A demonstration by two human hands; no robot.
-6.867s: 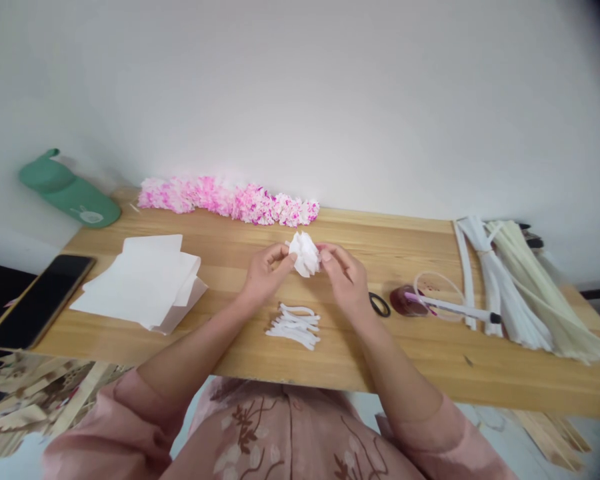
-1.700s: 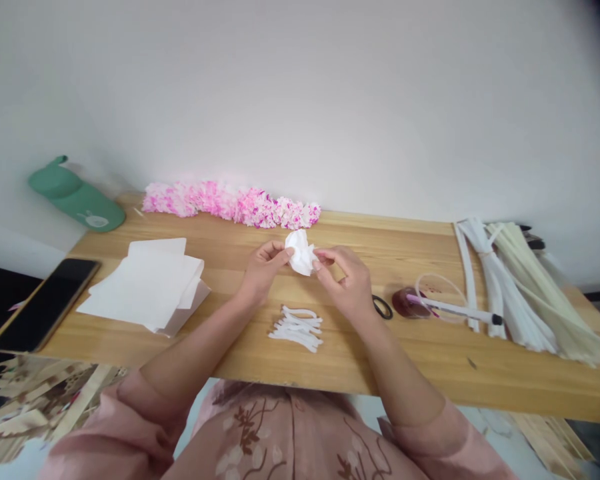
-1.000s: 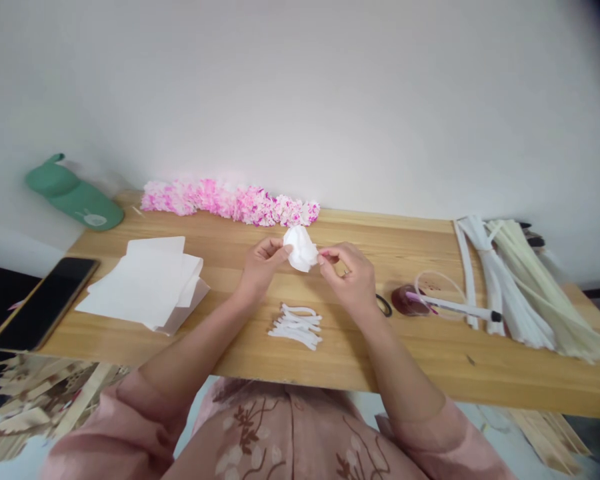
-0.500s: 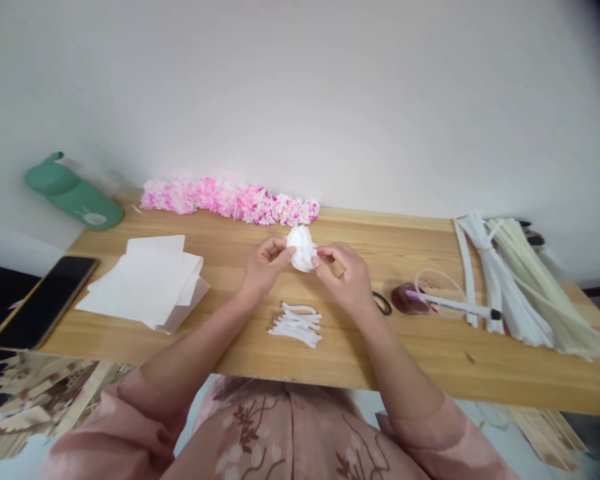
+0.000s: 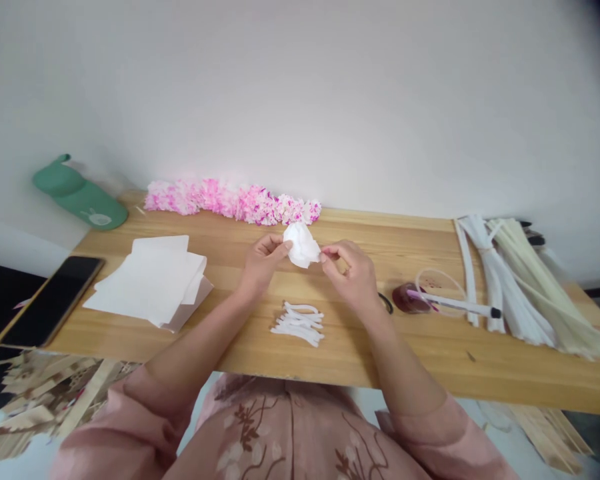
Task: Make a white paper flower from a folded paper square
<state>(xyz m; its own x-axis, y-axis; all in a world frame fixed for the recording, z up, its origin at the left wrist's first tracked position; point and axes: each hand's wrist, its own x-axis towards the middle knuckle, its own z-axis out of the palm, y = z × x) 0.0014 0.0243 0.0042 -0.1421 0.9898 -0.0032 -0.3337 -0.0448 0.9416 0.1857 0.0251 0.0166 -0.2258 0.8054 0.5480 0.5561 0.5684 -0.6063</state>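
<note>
A crumpled piece of white tissue paper (image 5: 301, 245) is held up over the middle of the table. My left hand (image 5: 264, 263) pinches its left side between thumb and fingers. On the right, my right hand (image 5: 349, 270) grips the paper's edge with thumb and fingertips. Below the hands lies a small pile of short white pipe cleaner pieces (image 5: 299, 323). Behind the paper, a row of pink and white ruffled paper flowers (image 5: 230, 200) runs along the wall.
White paper sheets (image 5: 145, 280) and a black phone (image 5: 53, 300) lie left, with a green bottle (image 5: 83, 193) behind. To the right are a dark red jar (image 5: 409, 298), a pen (image 5: 455, 303) across it, a black ring (image 5: 387, 303), and white (image 5: 513, 293) and cream (image 5: 545, 287) pipe cleaner bundles.
My right hand has moved slightly right, drawing the paper's edge outward. The paper looks wider and more spread than before. The view has shifted a little.
</note>
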